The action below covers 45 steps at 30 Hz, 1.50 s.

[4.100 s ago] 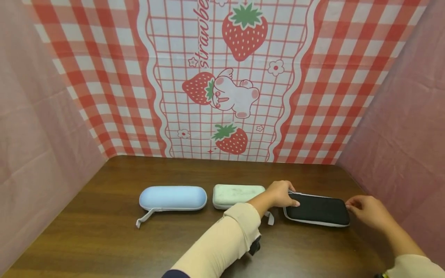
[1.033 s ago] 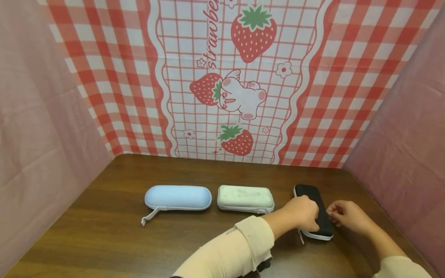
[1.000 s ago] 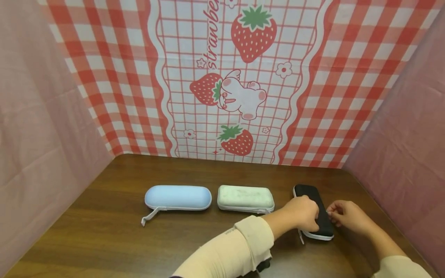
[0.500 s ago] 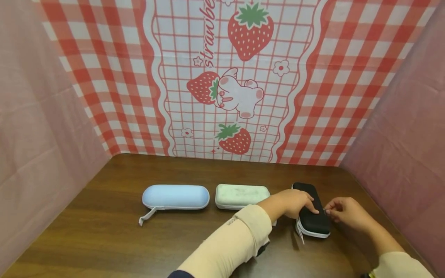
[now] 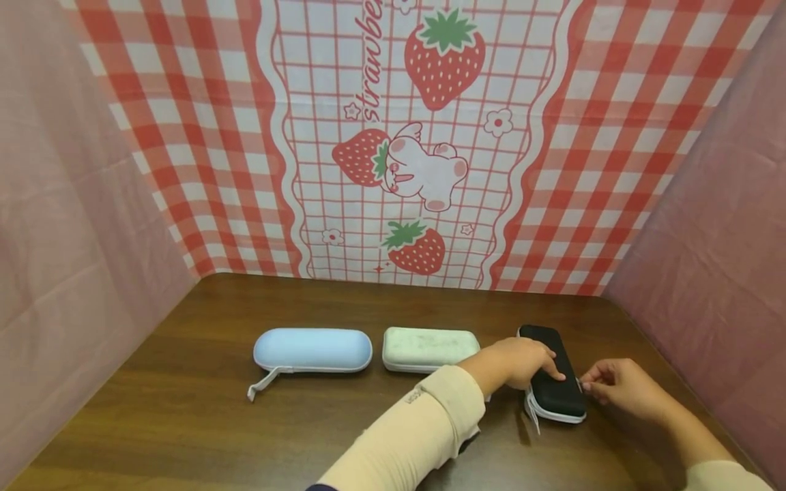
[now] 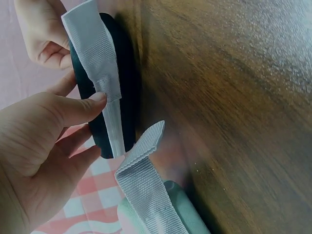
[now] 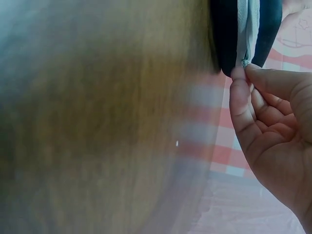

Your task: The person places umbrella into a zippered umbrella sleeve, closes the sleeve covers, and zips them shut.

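A black zip case (image 5: pixel 555 382) with a white zipper band lies at the right of the table, its long side running away from me. My left hand (image 5: pixel 522 361) holds it from the left, fingers over the top; in the left wrist view the thumb (image 6: pixel 97 100) presses the zippered side beside a grey fabric strap (image 6: pixel 92 41). On the case's right side, my right hand (image 5: pixel 629 389) pinches with thumb and forefinger at the zipper. The small zipper pull (image 7: pixel 245 63) shows just above those fingertips in the right wrist view, mostly hidden by them. The case looks closed.
A pale green case (image 5: pixel 430 348) lies left of the black one, partly behind my left forearm. Farther left is a light blue case (image 5: pixel 313 349) with a strap. A checked strawberry cloth (image 5: pixel 424 164) hangs behind the brown table (image 5: pixel 202 423), with pink cloth at both sides.
The black case has turned from lying crosswise to pointing away from me. Lately the left forefinger has stretched over its top, and my right hand has shifted slightly toward the near end.
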{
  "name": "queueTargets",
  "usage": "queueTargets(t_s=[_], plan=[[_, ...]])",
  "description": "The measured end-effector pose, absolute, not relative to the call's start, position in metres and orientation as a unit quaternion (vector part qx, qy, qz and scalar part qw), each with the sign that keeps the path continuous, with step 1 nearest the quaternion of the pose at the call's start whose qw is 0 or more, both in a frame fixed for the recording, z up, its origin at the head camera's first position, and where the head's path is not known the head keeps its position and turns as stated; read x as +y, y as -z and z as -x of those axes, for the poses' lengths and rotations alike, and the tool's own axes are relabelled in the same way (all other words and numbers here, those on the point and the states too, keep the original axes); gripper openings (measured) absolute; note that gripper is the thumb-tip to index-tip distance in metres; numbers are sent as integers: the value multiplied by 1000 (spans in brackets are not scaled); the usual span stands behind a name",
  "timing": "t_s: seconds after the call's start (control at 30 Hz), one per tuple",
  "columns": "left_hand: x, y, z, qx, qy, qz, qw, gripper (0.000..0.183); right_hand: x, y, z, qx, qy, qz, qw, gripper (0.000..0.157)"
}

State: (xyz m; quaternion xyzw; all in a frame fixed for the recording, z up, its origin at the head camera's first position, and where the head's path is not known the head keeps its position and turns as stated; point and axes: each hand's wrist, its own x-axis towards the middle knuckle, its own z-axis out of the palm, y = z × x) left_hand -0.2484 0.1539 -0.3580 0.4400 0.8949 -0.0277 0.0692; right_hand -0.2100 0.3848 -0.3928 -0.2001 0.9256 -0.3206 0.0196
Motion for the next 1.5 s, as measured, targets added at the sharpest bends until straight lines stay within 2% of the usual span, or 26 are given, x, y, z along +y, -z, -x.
queueTargets(t_s=[0.4,0.67,0.93,1.13,1.23,1.33,1.5], plan=[[157,357,245,885,73,-459,34,57,392,395,194,899,348,261,52,8],[166,355,240,888,95,-449,27,55,399,391,189,895,358,257,70,9],[166,358,238,883,116,-454,21,58,401,387,183,881,379,252,134,6],[166,358,237,884,118,-452,17,59,405,387,180,836,424,302,172,9],[166,357,236,886,117,-448,12,58,406,387,179,844,415,301,158,9],[165,356,232,895,112,-431,2,52,406,387,177,873,381,279,121,7],[165,358,219,907,114,-405,-30,24,404,390,177,911,324,253,41,5]])
